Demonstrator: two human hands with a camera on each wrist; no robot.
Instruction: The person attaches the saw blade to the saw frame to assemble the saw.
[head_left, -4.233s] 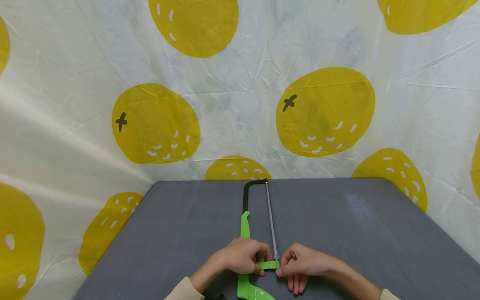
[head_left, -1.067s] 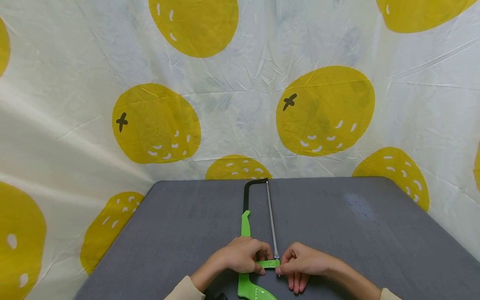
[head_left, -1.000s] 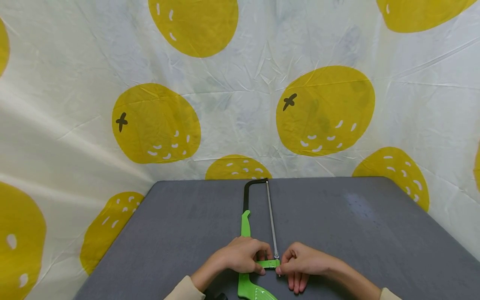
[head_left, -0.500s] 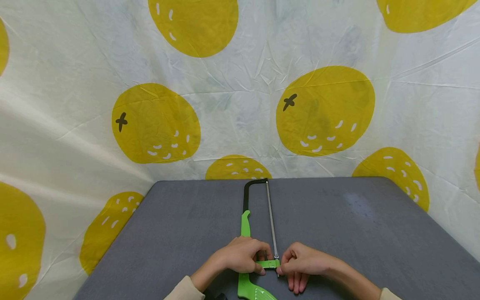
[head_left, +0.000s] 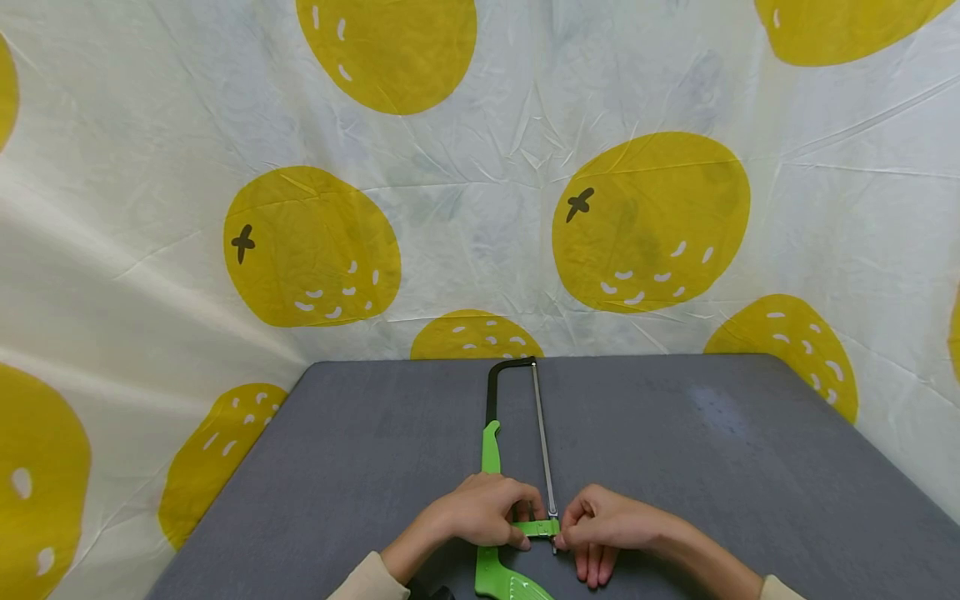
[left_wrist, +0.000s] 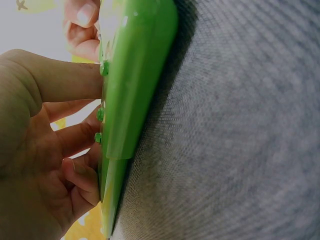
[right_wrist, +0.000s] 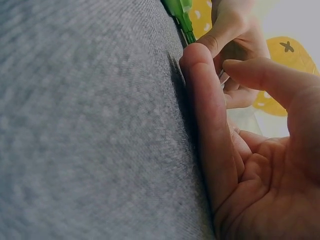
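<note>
A hacksaw (head_left: pixel 491 450) with a green handle and black front frame lies on its side on the table in the head view. Its thin blade (head_left: pixel 543 442) runs along the right side, from the far tip to a green crossbar (head_left: pixel 537 529). My left hand (head_left: pixel 483 510) holds this crossbar between thumb and fingers, its palm over the frame. At the blade's near end my right hand (head_left: pixel 611 523) pinches the tension screw (head_left: pixel 555 547) with thumb and forefinger; the fingertips hide most of it. In the left wrist view the green handle (left_wrist: pixel 135 85) stands close beside my fingers.
The grey cloth-covered table (head_left: pixel 675 450) extends around the saw. Behind it hangs a pale curtain (head_left: pixel 480 225) printed with large yellow fruit. A small dark object (head_left: pixel 442 593) shows at the bottom edge near my left sleeve.
My right thumb tip has shifted slightly to the right at the screw, and the small metal end below the crossbar looks a little different. The left hand and the hacksaw stay in place.
</note>
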